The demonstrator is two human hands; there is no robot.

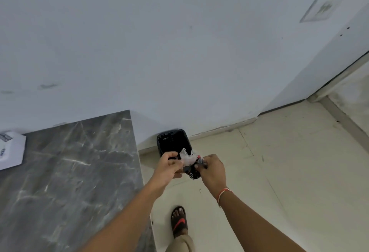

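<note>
A crumpled clear plastic wrapper (pixel 186 157) with a dark item (pixel 190 173) under it is held between both hands, just above the near edge of a small bin. My left hand (pixel 168 165) grips its left side with curled fingers. My right hand (pixel 212 169) pinches its right side; a red and white thread band circles that wrist. The bin (pixel 172 142) is lined with a black bag, stands on the floor against the wall, and looks dark inside.
A grey marble counter (pixel 69 172) fills the lower left, with a white box (pixel 10 150) at its far left edge. Cream floor tiles (pixel 279 172) stretch to the right. My foot in a black sandal (pixel 179 221) stands near the counter's corner. White walls rise behind.
</note>
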